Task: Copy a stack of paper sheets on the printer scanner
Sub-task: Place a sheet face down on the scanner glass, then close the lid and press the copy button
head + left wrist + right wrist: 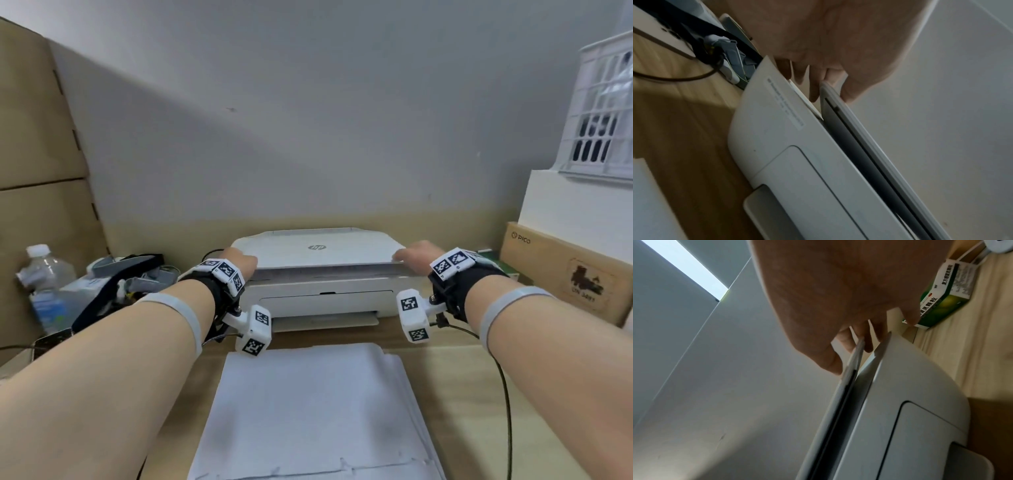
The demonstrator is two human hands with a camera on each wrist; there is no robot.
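White scanner lid (317,247) slightly raised off printer (318,294), both corners gripped.

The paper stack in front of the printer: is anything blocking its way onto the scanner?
Yes, the scanner lid. It is raised only a crack, with the left hand and right hand gripping its front corners. The paper stack lies on the desk before the printer, with nothing else visible between them.
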